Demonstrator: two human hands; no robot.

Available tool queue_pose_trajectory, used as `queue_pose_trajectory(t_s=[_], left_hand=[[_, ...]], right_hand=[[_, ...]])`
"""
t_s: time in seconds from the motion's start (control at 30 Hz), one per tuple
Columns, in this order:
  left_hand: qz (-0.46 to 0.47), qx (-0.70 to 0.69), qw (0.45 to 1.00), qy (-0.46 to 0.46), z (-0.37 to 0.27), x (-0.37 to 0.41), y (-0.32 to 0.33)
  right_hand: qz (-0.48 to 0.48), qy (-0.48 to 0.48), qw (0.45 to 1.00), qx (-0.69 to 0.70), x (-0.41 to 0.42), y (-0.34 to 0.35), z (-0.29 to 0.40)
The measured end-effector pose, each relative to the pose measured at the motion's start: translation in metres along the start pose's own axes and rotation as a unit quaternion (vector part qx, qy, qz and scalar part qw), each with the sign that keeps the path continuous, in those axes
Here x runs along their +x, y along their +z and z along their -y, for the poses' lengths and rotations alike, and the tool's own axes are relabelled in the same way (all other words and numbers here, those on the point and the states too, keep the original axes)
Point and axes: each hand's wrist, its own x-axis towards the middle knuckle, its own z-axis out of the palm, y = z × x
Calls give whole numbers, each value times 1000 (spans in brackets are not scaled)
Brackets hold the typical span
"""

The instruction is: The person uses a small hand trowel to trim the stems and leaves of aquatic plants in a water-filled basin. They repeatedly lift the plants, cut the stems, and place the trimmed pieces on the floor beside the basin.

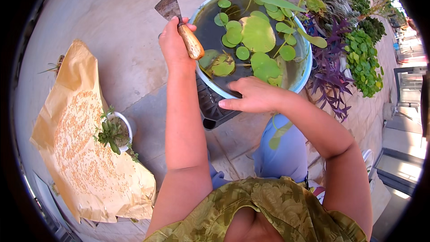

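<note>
My left hand [173, 45] grips the wooden handle [190, 42] of a scraper, its rusty, flared metal blade [169, 6] pointing up and away. That hand is beside the left rim of a round, light blue basin [216, 87]. Dark water fills the basin, with round green leaves and larger lily pads [258, 33] floating on it, some yellowed. Over the near rim reaches my right hand [257, 94], thumb apart from the index finger. Its index fingertip is at the water; the other fingertips are hidden.
Under the basin sits a black plastic stand [211, 107]. Brown paper [84, 188] strewn with small grains lies at left, next to a white pot [129, 132] of succulents. Purple-leaved plants [331, 64] and a green leafy plant [362, 64] crowd the right. Long stems overhang the basin.
</note>
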Motion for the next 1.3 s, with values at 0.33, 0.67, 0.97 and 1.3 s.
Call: queue_pose_trajectory(t_s=[0.33,0.67,0.97,1.3], left_hand=[[5,-3,1000,1,-1,-2,3],[14,-6,1000,12,0,-2,1],[2,-3,1000,2,0,1,0],[6,1,1000,11,1,1,-1]], right_hand=[[-43,-10,999,-11,-24,0,-14],[-78,-14,996,29,-42,0,-13],[-105,-4,993,52,-53,-2,-10],[-148,2,987,62,-61,-3,-4]])
